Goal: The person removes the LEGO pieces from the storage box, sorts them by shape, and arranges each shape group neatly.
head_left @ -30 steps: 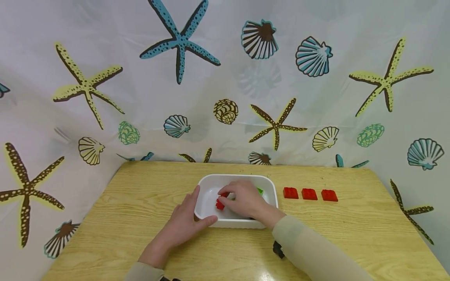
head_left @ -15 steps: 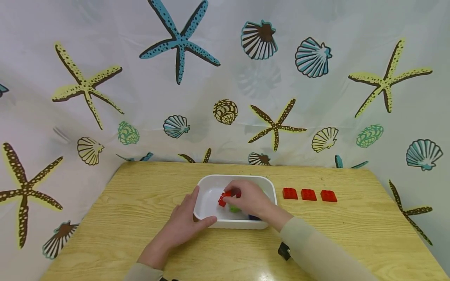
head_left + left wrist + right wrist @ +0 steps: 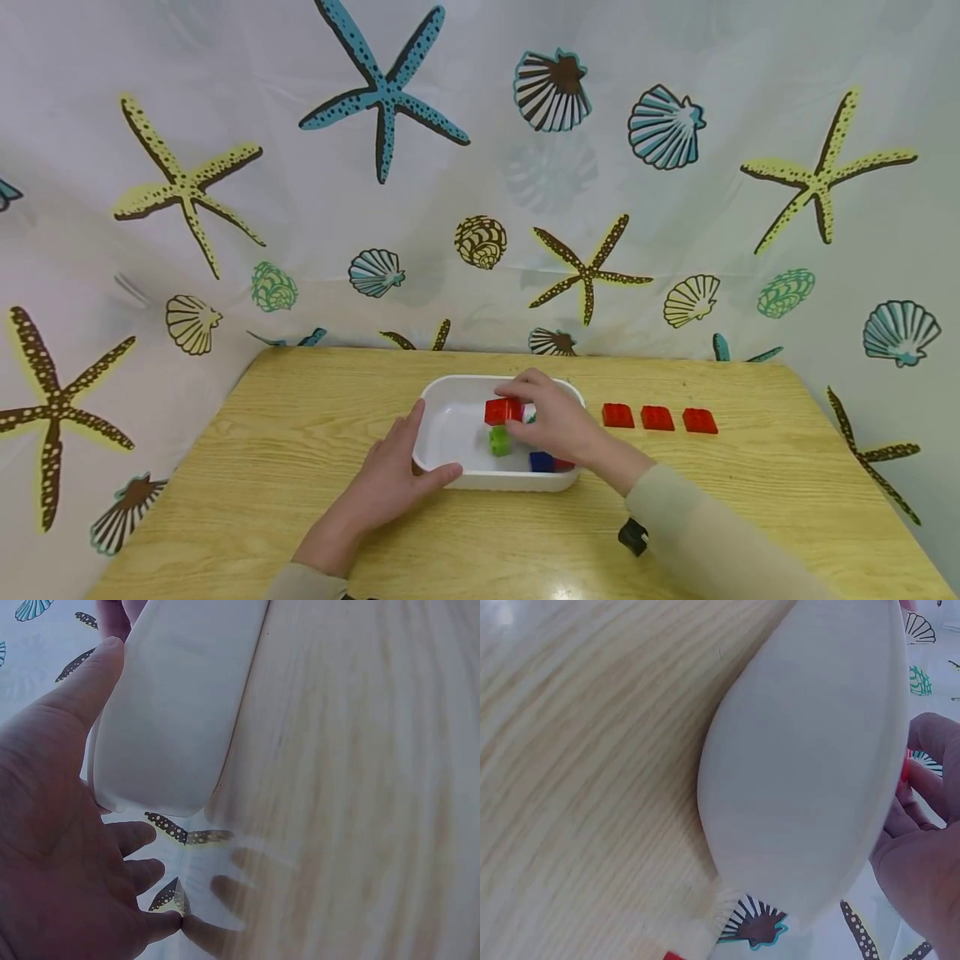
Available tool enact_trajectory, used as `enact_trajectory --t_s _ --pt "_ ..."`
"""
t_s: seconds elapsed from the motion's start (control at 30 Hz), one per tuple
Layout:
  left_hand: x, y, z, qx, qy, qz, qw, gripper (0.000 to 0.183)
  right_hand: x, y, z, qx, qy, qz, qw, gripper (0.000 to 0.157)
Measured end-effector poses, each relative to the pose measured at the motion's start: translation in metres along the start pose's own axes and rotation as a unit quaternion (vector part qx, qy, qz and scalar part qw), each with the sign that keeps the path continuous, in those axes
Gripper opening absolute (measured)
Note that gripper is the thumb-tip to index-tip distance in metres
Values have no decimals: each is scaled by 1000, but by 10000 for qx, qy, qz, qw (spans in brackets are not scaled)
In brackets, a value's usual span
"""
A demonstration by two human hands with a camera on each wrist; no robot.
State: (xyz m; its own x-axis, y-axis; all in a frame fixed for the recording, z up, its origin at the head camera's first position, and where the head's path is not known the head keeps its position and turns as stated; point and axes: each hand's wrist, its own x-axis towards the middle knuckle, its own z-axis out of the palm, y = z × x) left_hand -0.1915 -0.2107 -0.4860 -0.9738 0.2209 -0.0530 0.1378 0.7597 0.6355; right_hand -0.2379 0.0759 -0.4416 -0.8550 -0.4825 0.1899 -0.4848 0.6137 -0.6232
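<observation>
A white tub (image 3: 457, 477) stands on the wooden table. My left hand (image 3: 390, 467) rests against its left end, fingers spread, the thumb along the near rim; in the left wrist view that thumb (image 3: 94, 679) touches the rim. Over the inside of the tub, my right hand (image 3: 558, 421) pinches a red toy brick (image 3: 501, 411) between thumb and fingers. Beneath it lies a green brick (image 3: 499, 441). A blue brick (image 3: 541, 462) and another red piece (image 3: 564, 466) sit by the near right wall. My right hand partly hides further pieces.
Three red bricks (image 3: 657, 418) lie in a row on the table, right of the tub. A curtain (image 3: 450, 183) printed with starfish and shells hangs behind the table (image 3: 315, 392). A small black object (image 3: 633, 536) shows at the right sleeve.
My right hand has risen and moved right inside the tub with the red brick in its fingers, uncovering the green and blue bricks. My left hand has stayed in place.
</observation>
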Motion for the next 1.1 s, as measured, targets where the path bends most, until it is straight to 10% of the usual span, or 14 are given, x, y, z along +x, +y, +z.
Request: enact_trajectory --t_s 1.1 --pt "-1 0 1 -62 -15 -48 10000 123 -91 65 -105 -544 607 499 9954 44"
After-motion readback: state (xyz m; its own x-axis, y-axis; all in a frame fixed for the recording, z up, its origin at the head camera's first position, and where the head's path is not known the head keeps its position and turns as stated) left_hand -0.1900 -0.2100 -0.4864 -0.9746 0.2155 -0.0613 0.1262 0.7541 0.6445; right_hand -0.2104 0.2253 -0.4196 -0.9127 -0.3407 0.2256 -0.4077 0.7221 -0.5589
